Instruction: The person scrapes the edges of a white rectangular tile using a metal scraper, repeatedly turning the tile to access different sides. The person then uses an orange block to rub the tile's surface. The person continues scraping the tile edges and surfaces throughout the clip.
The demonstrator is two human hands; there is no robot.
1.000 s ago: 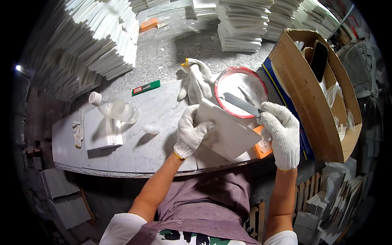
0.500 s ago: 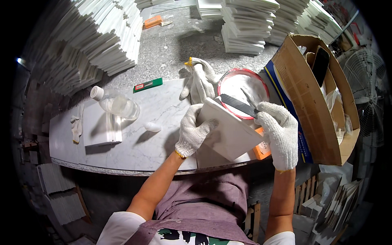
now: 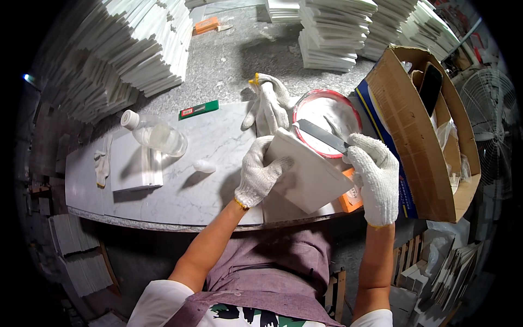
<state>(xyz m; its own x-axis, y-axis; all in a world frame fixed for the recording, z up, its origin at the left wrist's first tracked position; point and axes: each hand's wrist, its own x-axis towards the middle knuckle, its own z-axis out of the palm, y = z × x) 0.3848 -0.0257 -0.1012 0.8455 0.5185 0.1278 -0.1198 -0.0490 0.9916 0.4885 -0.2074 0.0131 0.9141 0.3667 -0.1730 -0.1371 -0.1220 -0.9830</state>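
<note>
The left hand [image 3: 257,175] grips a white tile [image 3: 314,180] on the near side of the red-rimmed tub [image 3: 327,91], the right hand [image 3: 376,179] pinching a scraper [image 3: 322,135] above its near rim.

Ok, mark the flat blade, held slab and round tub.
Flat blade [image 3: 322,135], head view: middle of its grey metal.
Held slab [image 3: 314,177], head view: middle of its broad face.
Round tub [image 3: 305,98], head view: its red rim.

My table [image 3: 229,125]: grey-veined white slabs [image 3: 180,201] near me, rough grey surface [image 3: 234,65] behind. On it I see flat green box [image 3: 198,109], white gloves [image 3: 269,109] beside red-rimmed tub [image 3: 327,91], orange box [image 3: 351,201], small white object [image 3: 205,166]; tall white stacks [image 3: 333,41] stand toward back.
</note>
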